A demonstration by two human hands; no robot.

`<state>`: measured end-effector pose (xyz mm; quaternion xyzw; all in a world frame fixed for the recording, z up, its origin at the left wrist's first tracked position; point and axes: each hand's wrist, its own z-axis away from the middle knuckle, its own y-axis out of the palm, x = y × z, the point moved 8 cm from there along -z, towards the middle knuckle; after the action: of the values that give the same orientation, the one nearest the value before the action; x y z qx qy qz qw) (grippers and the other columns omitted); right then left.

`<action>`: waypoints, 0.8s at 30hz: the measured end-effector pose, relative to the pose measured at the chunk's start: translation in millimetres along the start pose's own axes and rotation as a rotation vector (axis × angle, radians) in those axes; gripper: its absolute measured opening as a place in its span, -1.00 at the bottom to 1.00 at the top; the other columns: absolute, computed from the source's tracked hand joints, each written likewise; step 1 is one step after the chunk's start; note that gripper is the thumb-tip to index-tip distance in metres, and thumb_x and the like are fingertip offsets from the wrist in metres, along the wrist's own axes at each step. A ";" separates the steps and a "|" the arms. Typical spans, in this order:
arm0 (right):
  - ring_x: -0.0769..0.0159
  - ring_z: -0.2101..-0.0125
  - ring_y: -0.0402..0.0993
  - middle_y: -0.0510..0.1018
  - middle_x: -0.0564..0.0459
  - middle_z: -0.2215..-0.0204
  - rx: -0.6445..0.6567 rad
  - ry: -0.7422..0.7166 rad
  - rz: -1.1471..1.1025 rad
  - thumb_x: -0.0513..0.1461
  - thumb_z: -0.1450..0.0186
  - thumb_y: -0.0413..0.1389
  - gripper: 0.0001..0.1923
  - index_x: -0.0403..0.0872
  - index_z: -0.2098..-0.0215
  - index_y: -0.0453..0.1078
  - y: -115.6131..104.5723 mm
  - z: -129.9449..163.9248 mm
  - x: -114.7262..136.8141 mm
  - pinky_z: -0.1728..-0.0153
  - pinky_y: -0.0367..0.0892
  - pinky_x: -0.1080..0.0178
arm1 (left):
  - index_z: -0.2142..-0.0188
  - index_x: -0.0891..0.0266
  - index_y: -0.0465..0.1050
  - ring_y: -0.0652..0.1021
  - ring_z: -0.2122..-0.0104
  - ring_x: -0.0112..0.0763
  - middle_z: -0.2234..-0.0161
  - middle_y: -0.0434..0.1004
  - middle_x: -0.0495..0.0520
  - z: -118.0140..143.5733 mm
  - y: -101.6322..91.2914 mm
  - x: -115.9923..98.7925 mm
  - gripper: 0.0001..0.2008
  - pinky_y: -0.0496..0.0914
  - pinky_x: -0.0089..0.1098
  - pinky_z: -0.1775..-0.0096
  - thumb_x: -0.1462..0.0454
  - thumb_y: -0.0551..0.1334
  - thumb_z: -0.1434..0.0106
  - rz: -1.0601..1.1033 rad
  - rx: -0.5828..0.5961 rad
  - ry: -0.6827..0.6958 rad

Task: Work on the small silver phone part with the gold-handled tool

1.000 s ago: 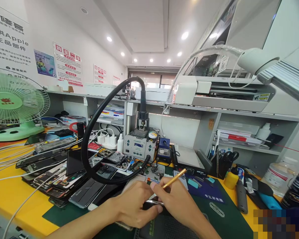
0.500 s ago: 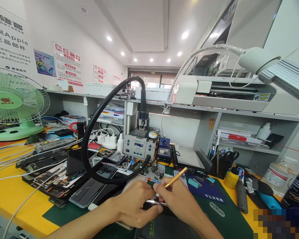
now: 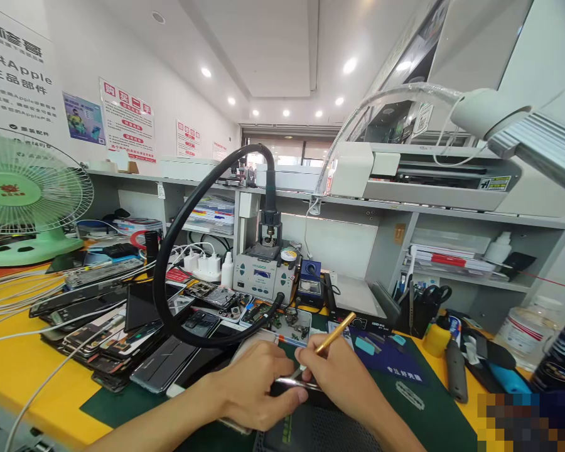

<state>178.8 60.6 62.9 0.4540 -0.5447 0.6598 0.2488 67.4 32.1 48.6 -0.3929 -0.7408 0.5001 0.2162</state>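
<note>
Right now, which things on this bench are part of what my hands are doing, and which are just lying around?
In use:
left hand
right hand
gold tool
thin metal piece

Lying about:
green fan
stacked phones
black hose
yellow bottle
scissors

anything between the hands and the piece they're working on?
Nothing visible. Left hand presses directly on the dark piece; right hand holds the gold tool and thin silver tool right at it. The contact point itself is hidden.
</note>
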 end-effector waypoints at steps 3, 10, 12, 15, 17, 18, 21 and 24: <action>0.26 0.44 0.45 0.48 0.11 0.56 -0.003 0.006 -0.006 -0.18 -0.28 0.08 -0.76 -0.01 0.53 0.22 -0.9 0.2 -0.9 0.37 0.25 0.24 | 0.39 0.21 0.41 0.41 0.52 -0.46 0.52 0.34 -0.15 0.6 -0.9 0.3 -0.69 0.40 -0.38 0.39 0.12 0.30 -0.44 0.001 -0.008 -0.001; 0.28 0.44 0.45 0.47 0.12 0.56 0.008 -0.024 0.002 -0.17 -0.29 0.09 -0.73 -0.02 0.54 0.22 -0.8 -0.5 2.2 0.37 0.22 0.25 | 0.39 0.21 0.41 0.40 0.54 -0.46 0.53 0.33 -0.15 1.8 -2.3 -0.8 -0.67 0.39 -0.38 0.39 0.08 0.30 -0.45 0.025 -0.032 0.001; 0.28 0.44 0.45 0.48 0.11 0.56 0.013 -0.031 0.002 -0.16 -0.31 0.09 -0.73 -0.02 0.54 0.23 -0.1 -0.2 2.8 0.36 0.22 0.25 | 0.39 0.21 0.41 0.40 0.53 -0.46 0.52 0.34 -0.15 2.0 -2.1 -0.4 -0.66 0.40 -0.38 0.39 0.08 0.29 -0.45 0.032 -0.041 0.001; 0.26 0.42 0.48 0.48 0.11 0.55 0.023 -0.037 -0.004 -0.14 -0.32 0.10 -0.72 -0.02 0.53 0.25 1.3 0.4 3.4 0.34 0.25 0.25 | 0.39 0.21 0.42 0.41 0.53 -0.45 0.53 0.35 -0.14 2.7 -1.3 0.2 -0.65 0.40 -0.37 0.38 0.07 0.29 -0.46 0.049 -0.050 0.004; 0.25 0.42 0.48 0.47 0.10 0.54 0.031 -0.041 -0.004 -0.13 -0.33 0.11 -0.71 -0.03 0.52 0.27 2.1 0.7 4.4 0.34 0.27 0.25 | 0.37 0.22 0.44 0.43 0.52 -0.44 0.51 0.38 -0.13 3.0 -0.8 0.3 -0.67 0.41 -0.37 0.38 0.07 0.29 -0.46 0.063 -0.053 0.009; 0.25 0.41 0.48 0.46 0.10 0.54 0.036 -0.044 -0.002 -0.12 -0.34 0.11 -0.71 -0.03 0.52 0.28 2.5 0.8 5.1 0.34 0.27 0.25 | 0.34 0.22 0.46 0.44 0.51 -0.44 0.50 0.41 -0.12 2.9 -0.5 0.2 -0.69 0.42 -0.37 0.37 0.07 0.29 -0.46 0.070 -0.054 0.014; 0.24 0.41 0.46 0.46 0.08 0.53 0.048 -0.062 0.013 -0.09 -0.36 0.12 -0.68 -0.05 0.51 0.33 2.9 1.5 7.8 0.34 0.28 0.24 | 0.30 0.23 0.48 0.47 0.49 -0.43 0.46 0.45 -0.09 1.8 -0.3 -0.4 -0.73 0.43 -0.36 0.36 0.09 0.29 -0.46 0.090 -0.057 0.027; 0.22 0.40 0.44 0.49 0.05 0.50 0.049 -0.085 0.037 -0.06 -0.39 0.14 -0.66 -0.05 0.48 0.37 2.5 3.0 9.7 0.32 0.28 0.23 | 0.37 0.22 0.43 0.42 0.52 -0.45 0.50 0.37 -0.13 0.5 -1.7 -0.7 -0.69 0.38 -0.39 0.41 0.10 0.29 -0.45 0.108 -0.066 0.033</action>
<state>173.3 55.5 70.2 0.4773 -0.5467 0.6576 0.2019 66.9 30.9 50.0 -0.4474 -0.7309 0.4798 0.1881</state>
